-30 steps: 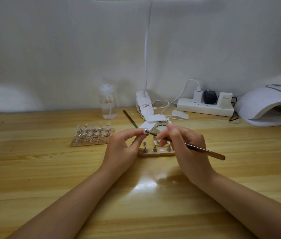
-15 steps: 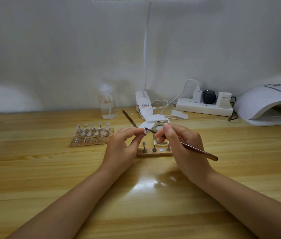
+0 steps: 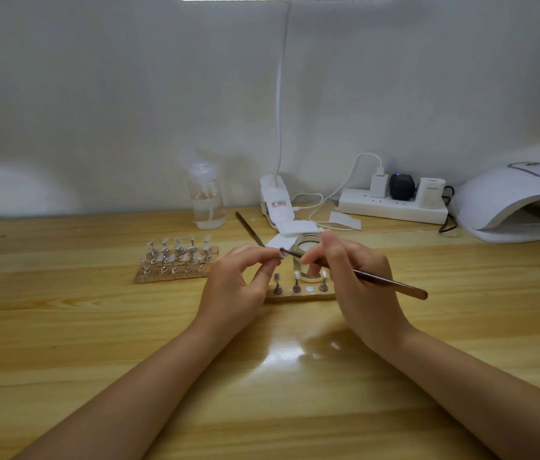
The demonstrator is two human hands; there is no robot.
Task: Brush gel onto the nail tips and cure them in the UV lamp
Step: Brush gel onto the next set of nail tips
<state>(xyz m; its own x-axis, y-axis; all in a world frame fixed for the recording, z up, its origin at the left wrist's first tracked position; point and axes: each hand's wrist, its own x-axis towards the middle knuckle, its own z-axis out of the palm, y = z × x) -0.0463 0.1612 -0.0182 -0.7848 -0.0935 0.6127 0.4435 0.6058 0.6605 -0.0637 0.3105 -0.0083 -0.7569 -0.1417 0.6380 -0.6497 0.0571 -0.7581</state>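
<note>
From the head view, the left hand (image 3: pixel 235 287) pinched a single nail tip (image 3: pixel 282 252) on its little stand between thumb and forefinger, raised above the desk (image 3: pixel 62 327), while the right hand (image 3: pixel 351 280) gripped a brush (image 3: pixel 391 283) like a pen, its bristle end touching the tip. Just behind the hands stood a small glass jar (image 3: pixel 308 257), partly hidden, and below it a wooden holder strip (image 3: pixel 301 295) with three more tips on stands and one bare metal disc, which I took for the seat of the tip in hand. A second, fuller holder (image 3: pixel 175 260) lay off to the left, and the UV lamp (image 3: pixel 520 207) sat well apart at the far right. The tip looked small and lightly held, so too firm a stroke might have twisted it out of the pinch. Gel could also have flooded onto the fingertips (image 3: pixel 270 257) so close beside it. The right wrist hung near the jar and the standing tips, and a careless swing might have knocked either over.
</note>
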